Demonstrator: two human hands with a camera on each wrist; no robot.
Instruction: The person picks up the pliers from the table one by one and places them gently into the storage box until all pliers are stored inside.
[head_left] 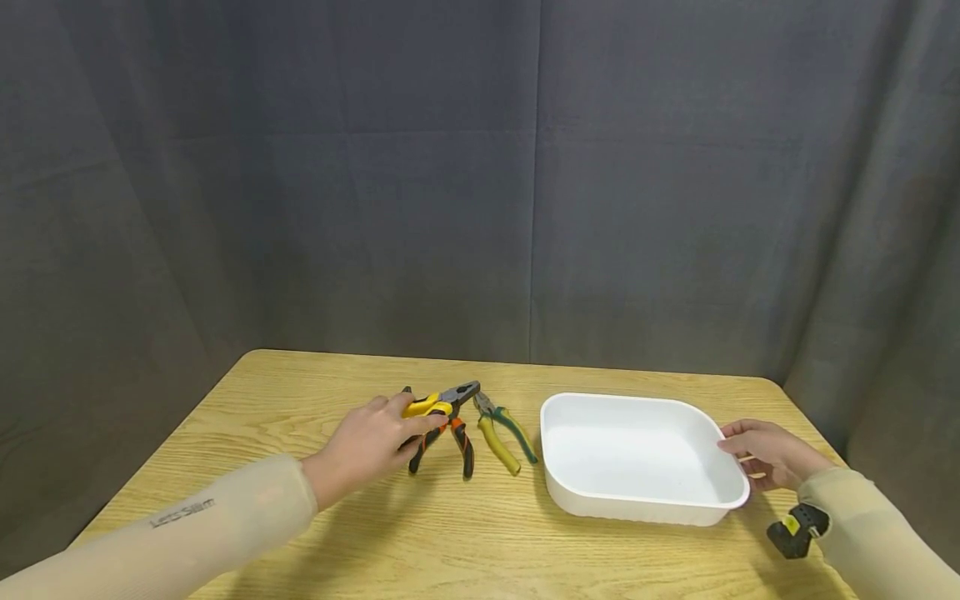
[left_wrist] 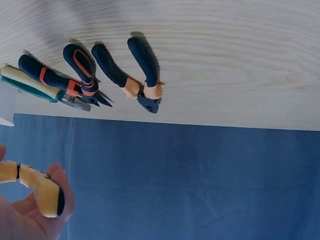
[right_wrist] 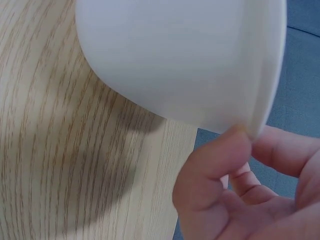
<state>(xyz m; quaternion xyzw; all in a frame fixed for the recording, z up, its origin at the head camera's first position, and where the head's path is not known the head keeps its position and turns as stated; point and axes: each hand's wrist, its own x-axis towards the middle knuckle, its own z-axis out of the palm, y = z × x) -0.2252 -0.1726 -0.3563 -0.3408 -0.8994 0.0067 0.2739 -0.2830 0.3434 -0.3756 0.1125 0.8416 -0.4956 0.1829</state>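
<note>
My left hand (head_left: 375, 437) grips a pair of yellow-handled combination pliers (head_left: 461, 393), its grey nose pointing right, above the other tools. Below it lie black-and-orange pointed-nose pliers (head_left: 463, 450), partly covered. Just to the right are yellow-and-green pliers (head_left: 501, 437), handles toward me. In the left wrist view another pair of pliers (left_wrist: 145, 65), black with orange-toned collars, lies spread on the table; in the head view my hand mostly hides it. With thumb and fingers, my right hand (head_left: 772, 454) pinches the right rim of a white plastic tray (head_left: 637, 504).
The wooden table (head_left: 300, 392) has rounded far corners. Behind it hangs a dark grey curtain (head_left: 420, 208). A black wrist device (head_left: 797, 529) sits under my right sleeve. The tray stands right of the pliers, its inside bare.
</note>
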